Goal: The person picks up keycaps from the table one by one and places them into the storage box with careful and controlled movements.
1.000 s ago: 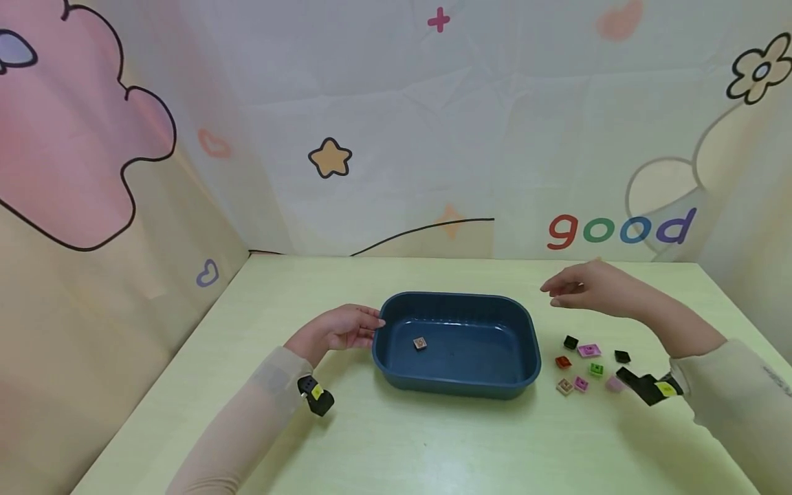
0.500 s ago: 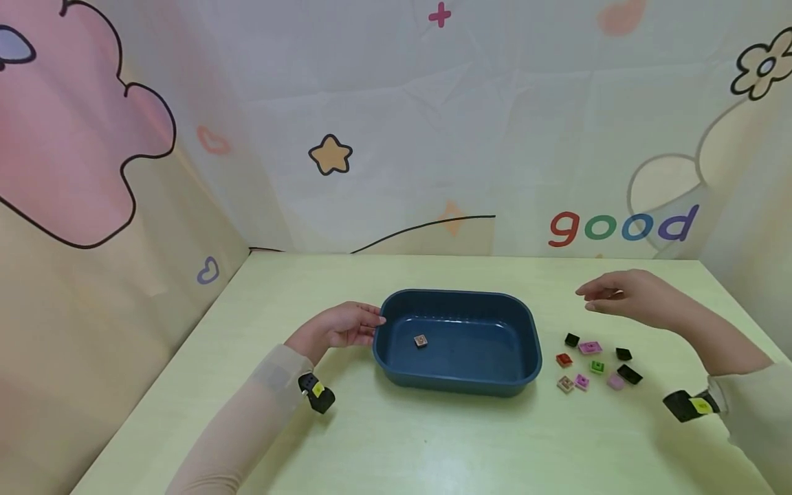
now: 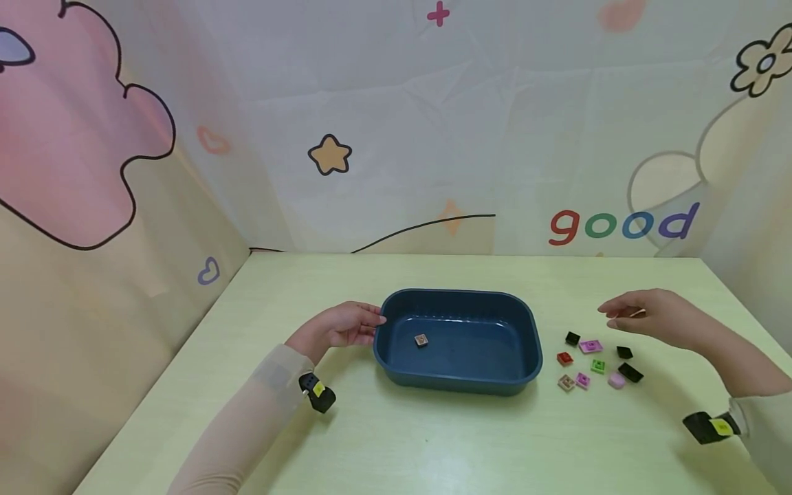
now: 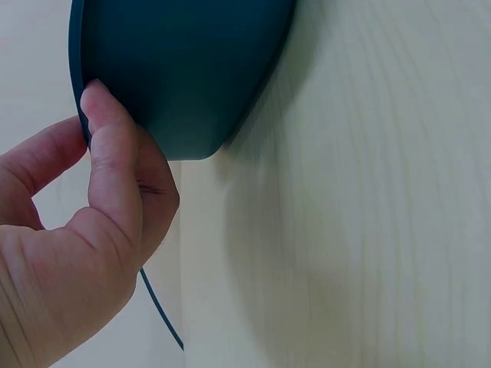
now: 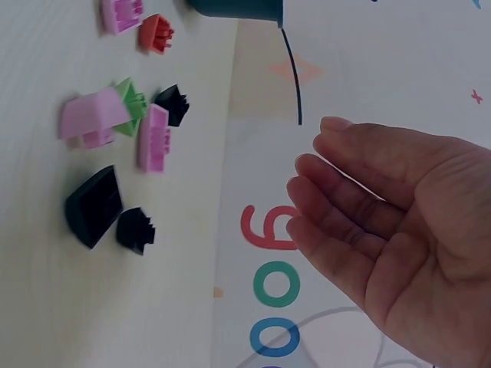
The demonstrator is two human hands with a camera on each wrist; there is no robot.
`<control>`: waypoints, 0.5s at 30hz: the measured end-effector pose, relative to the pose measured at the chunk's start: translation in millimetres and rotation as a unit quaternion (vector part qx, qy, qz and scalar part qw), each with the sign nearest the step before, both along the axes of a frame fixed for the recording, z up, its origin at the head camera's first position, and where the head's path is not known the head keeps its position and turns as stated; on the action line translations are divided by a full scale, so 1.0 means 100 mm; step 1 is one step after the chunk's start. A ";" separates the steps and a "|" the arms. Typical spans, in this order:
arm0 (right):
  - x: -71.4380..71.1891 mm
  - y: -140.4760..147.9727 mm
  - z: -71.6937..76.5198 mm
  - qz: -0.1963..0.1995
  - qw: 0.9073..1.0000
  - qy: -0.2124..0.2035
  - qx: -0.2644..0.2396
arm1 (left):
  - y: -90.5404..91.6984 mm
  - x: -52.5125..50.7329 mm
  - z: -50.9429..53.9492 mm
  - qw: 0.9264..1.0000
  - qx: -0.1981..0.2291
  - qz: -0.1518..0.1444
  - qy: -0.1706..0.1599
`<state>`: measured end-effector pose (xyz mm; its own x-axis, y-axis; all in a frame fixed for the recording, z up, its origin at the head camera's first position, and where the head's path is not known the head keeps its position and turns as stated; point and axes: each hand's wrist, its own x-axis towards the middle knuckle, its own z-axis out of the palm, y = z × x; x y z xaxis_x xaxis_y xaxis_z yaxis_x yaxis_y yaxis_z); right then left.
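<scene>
My left hand (image 3: 346, 325) pinches the left rim of a dark blue plastic basin (image 3: 458, 385) between thumb and fingers. Inside the basin, left of its middle, lies one small light brown keycap (image 3: 421, 340). My right hand (image 3: 658, 315) hovers above and behind a loose group of keycaps, fingers gently bent and holding nothing. In that group are a red keycap (image 3: 564, 359), a green keycap (image 3: 597, 366), a long pink keycap (image 3: 590, 346), a beige keycap (image 3: 566, 383) and a long black keycap (image 3: 630, 372). Several lie upside down, their undersides showing.
The pale wooden table (image 3: 427, 454) carries everything. A printed cloth (image 3: 396, 137) hangs behind it and along both sides. A small black camera is strapped to each wrist, the left camera (image 3: 318, 393) near the basin's left side.
My right hand has moved to the right and a little toward me, from beside the basin to over the back of the keycap group. The left hand keeps its place on the rim.
</scene>
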<state>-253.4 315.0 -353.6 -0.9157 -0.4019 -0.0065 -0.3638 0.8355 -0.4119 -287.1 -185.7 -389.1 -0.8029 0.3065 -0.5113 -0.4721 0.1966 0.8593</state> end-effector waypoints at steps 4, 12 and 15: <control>0.01 0.07 -0.06 -0.005 1.000 0.001 0.000 | 0.00 0.00 0.00 1.000 -0.002 0.001 0.000; 0.04 0.16 -0.15 -0.016 1.000 -0.013 0.002 | 0.00 0.01 0.01 1.000 -0.002 0.001 0.000; 0.05 0.17 -0.16 -0.016 1.000 -0.018 -0.001 | 0.00 0.00 0.01 1.000 0.001 0.000 0.001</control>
